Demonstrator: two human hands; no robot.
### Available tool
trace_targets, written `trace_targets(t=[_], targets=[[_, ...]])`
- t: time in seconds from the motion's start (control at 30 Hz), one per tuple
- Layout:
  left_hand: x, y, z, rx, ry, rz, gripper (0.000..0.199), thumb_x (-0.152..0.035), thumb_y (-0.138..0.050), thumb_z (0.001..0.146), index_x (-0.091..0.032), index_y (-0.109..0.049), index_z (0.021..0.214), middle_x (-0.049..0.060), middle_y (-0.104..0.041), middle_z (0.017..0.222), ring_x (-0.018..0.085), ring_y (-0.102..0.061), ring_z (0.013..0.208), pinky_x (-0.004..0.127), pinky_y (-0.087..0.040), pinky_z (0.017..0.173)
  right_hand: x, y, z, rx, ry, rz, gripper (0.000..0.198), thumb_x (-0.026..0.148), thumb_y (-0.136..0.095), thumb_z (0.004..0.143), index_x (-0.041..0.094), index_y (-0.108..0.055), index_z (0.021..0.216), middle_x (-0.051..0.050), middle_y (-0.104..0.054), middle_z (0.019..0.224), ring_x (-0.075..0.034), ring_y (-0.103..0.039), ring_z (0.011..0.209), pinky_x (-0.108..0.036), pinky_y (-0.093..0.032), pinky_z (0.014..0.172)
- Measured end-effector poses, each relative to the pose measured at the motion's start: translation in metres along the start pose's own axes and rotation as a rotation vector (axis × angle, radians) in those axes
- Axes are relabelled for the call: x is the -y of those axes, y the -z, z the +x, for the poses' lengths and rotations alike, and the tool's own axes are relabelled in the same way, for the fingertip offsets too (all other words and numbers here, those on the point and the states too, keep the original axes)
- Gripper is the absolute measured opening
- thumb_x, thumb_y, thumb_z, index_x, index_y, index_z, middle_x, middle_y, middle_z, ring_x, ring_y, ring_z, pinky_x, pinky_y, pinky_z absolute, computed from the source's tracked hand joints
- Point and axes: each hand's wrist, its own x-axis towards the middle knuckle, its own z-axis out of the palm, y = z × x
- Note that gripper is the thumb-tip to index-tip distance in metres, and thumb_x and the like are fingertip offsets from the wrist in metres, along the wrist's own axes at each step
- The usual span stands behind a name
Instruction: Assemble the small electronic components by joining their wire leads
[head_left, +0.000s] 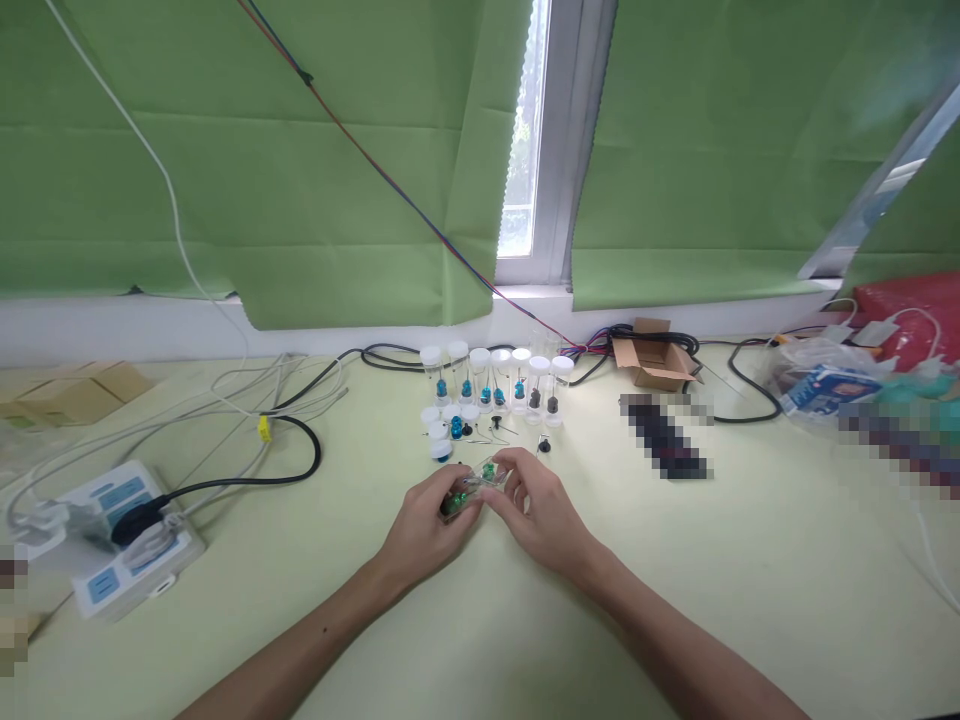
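Near the middle of the table my left hand (429, 530) is closed around a clear plastic holder with green parts (454, 503) in it. I cannot make out whether it is a bag or a tube. My right hand (544, 508) pinches the far end of the same clear plastic, beside another green part (488, 472). Just beyond my hands lie small black parts (544, 444) with thin metal pins, a blue part (456, 428) and several short white-capped containers (440, 447). Behind these, several clear tubes (520, 380) with white caps stand upright in a row, holding blue or dark parts.
At the left a white power strip (142, 540) carries plugs and a black cable (300, 475). An open cardboard box (654, 362) stands at the back right, near a blurred dark object (664, 437). Plastic bags and a blue packet (829, 390) sit far right.
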Motion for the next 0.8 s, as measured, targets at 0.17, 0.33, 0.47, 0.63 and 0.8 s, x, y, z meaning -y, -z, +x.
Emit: trace_targets(t=[0.17,0.33,0.47,0.63,0.8], targets=[[-0.0039,0.0007,0.0013,0.025,0.011,-0.006,0.015,-0.03,-0.055,0.088,-0.02,-0.058,0.099,0.0,-0.063,0.08,0.013,-0.054,0.068,0.024,-0.044,0.062,0.0013,0.0007,0.0004,-0.011,0.009,-0.007,0.02,0.029,-0.056,0.092,0.02,-0.052,0.109,-0.004,-0.059,0.099,-0.013,-0.056,0.069,-0.027,-0.048,0.061],[-0.0054,0.0,0.0025,0.034,0.022,-0.013,0.016,-0.032,-0.055,0.088,-0.02,-0.057,0.099,0.0,-0.063,0.082,0.013,-0.055,0.069,0.024,-0.044,0.063,0.0012,0.0007,-0.0002,-0.012,0.001,-0.007,0.021,0.029,-0.056,0.092,0.02,-0.051,0.11,-0.004,-0.059,0.098,-0.013,-0.056,0.07,-0.027,-0.048,0.062],[-0.0048,-0.0004,0.0022,0.041,0.027,-0.023,0.017,-0.031,-0.055,0.089,-0.02,-0.057,0.101,0.0,-0.063,0.082,0.013,-0.055,0.069,0.024,-0.044,0.063,0.0021,0.0003,-0.0011,-0.006,-0.011,-0.007,0.021,0.03,-0.056,0.092,0.02,-0.051,0.11,-0.004,-0.06,0.098,-0.013,-0.056,0.069,-0.027,-0.048,0.061],[-0.0044,0.0006,0.0017,0.055,0.033,-0.017,0.015,-0.031,-0.054,0.089,-0.021,-0.057,0.099,0.0,-0.063,0.082,0.013,-0.055,0.069,0.024,-0.043,0.062,0.0041,0.0007,-0.0021,0.008,-0.01,-0.018,0.023,0.027,-0.057,0.091,0.02,-0.05,0.112,-0.003,-0.061,0.098,-0.013,-0.057,0.069,-0.026,-0.049,0.062],[-0.0028,0.0009,0.0019,0.067,0.036,-0.013,0.016,-0.03,-0.054,0.088,-0.021,-0.058,0.1,0.001,-0.065,0.086,0.014,-0.057,0.072,0.025,-0.045,0.066,0.0072,0.0017,-0.0027,0.032,-0.021,-0.023,0.024,0.027,-0.055,0.092,0.021,-0.049,0.114,-0.002,-0.061,0.091,-0.013,-0.056,0.069,-0.026,-0.048,0.064]])
